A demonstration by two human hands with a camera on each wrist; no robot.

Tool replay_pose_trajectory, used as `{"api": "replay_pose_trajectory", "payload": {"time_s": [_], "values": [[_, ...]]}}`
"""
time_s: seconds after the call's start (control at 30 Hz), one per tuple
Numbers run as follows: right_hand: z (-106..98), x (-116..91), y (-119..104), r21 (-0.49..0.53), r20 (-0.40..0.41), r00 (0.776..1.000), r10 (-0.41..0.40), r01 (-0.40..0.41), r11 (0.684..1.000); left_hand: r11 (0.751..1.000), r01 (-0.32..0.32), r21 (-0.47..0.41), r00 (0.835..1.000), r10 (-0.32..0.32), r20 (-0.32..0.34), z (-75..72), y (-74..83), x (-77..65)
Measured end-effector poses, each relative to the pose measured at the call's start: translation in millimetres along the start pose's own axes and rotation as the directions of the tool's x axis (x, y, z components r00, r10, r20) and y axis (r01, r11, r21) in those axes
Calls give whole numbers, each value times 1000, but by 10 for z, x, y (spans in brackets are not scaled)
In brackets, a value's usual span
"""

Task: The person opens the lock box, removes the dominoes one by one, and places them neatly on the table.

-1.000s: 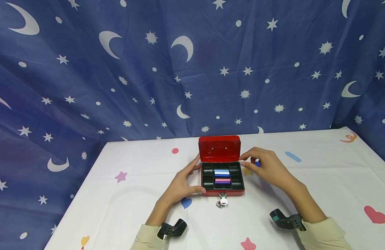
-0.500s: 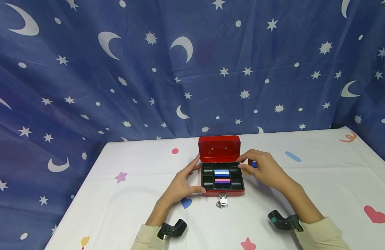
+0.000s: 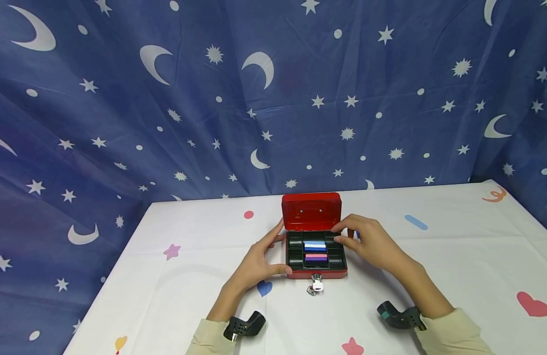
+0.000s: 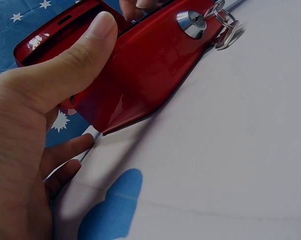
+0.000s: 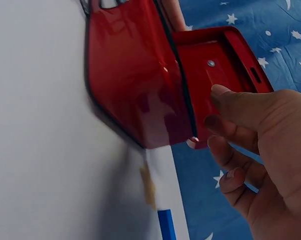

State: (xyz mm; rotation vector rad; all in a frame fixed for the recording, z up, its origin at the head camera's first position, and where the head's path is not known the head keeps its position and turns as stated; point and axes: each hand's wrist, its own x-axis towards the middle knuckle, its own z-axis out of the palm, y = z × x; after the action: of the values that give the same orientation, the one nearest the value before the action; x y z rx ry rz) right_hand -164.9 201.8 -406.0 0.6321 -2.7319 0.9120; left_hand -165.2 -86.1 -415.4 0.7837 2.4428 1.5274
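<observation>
A red cash box [image 3: 316, 274] stands on the table with its lid [image 3: 311, 212] raised. Inside is a black divided tray [image 3: 295, 263], where blue-and-white bars [image 3: 315, 245] and pink-and-purple bars [image 3: 316, 257] lie in the middle compartments. Keys on a ring [image 3: 313, 291] hang at the front lock [image 4: 191, 24]. My left hand [image 3: 255, 264] grips the box's left side, thumb on the front corner, fingers toward the back. Over the tray's back right compartment is my right hand [image 3: 368, 241], thumb and index finger bent, with nothing visible between them. Contact with the tray cannot be made out.
A white cloth with printed shapes covers the table [image 3: 189, 296]. Behind it hangs a blue curtain [image 3: 273, 123] with moons and stars. Right of the box is a blue shape [image 5: 166, 225], largely hidden by the right hand in the head view.
My right hand has moved left, from beside the box's back right corner to above the tray. The left hand and the box have stayed in place.
</observation>
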Motion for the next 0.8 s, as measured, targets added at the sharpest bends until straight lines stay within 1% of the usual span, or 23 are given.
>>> {"api": "replay_pose_trajectory", "payload": {"time_s": [0.17,0.33,0.47,0.7,0.8], "values": [[66,0,-34,4,13,1000,-22,22,1000,1000,0,-4,1000,0,2,0,-2,-1],[120,-6,-72,8,-1,1000,-26,26,1000,1000,9,-1,1000,-9,7,-4,-1,-5],[159,-14,-113,6,-3,1000,-29,29,1000,1000,10,-2,1000,-10,10,-1,-37,6],[222,-7,-153,-41,8,997,-80,81,996,1000,10,3,1000,-10,-17,69,-374,73],[247,-9,-154,-54,8,996,-89,89,995,1000,7,5,1000,-7,-21,75,-425,81]]}}
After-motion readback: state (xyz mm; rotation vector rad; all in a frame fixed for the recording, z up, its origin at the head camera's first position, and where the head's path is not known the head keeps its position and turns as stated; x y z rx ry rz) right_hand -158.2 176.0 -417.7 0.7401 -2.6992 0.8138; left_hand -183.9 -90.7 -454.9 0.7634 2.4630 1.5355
